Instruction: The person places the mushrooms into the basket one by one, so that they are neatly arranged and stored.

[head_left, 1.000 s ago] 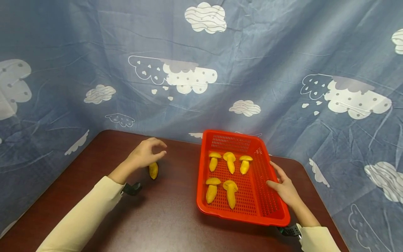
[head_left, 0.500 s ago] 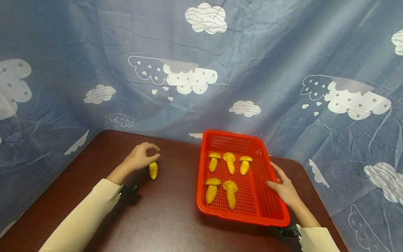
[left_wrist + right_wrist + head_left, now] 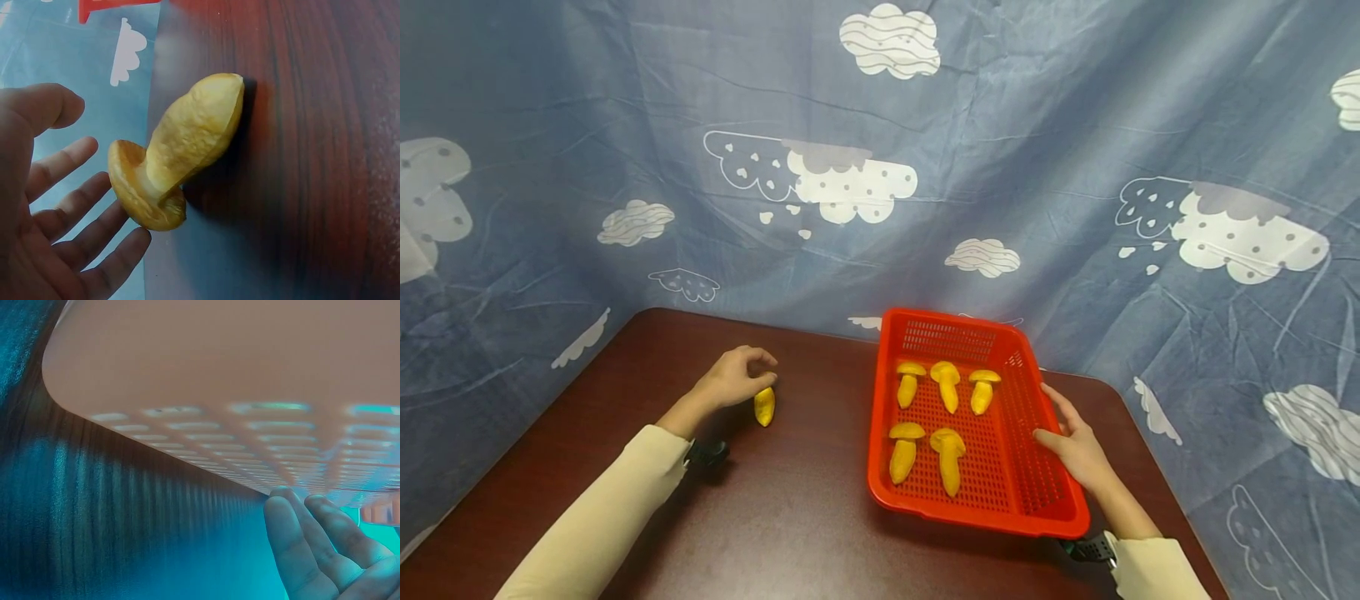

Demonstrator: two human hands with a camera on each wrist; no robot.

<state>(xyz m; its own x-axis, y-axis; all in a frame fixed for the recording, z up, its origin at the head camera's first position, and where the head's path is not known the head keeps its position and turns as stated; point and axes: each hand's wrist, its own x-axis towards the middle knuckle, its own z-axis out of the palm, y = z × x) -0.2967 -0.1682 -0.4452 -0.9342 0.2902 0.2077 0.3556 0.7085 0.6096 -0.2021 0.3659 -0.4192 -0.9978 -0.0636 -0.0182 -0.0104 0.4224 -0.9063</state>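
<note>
A yellow mushroom (image 3: 764,408) lies on the table at the left, its cap hidden by my left hand (image 3: 732,380) in the head view. In the left wrist view the whole mushroom (image 3: 190,134) shows, with loosely bent fingers (image 3: 78,206) around the cap's side and the thumb apart from it. My right hand (image 3: 1081,446) holds the right side of a red plastic basket (image 3: 977,518), thumb inside the rim and fingers along the outer wall. Several yellow mushrooms lie in the basket in two rows, three behind (image 3: 945,385) and two in front (image 3: 950,462).
The dark reddish-brown table (image 3: 790,517) has rounded back corners. A blue curtain (image 3: 775,250) with white clouds stands close behind it and along both sides. The basket's back end reaches near the table's back edge.
My left hand has moved slightly left and down to the mushroom, and its fingers have bent a little closer together. The right hand and the basket stay where they were.
</note>
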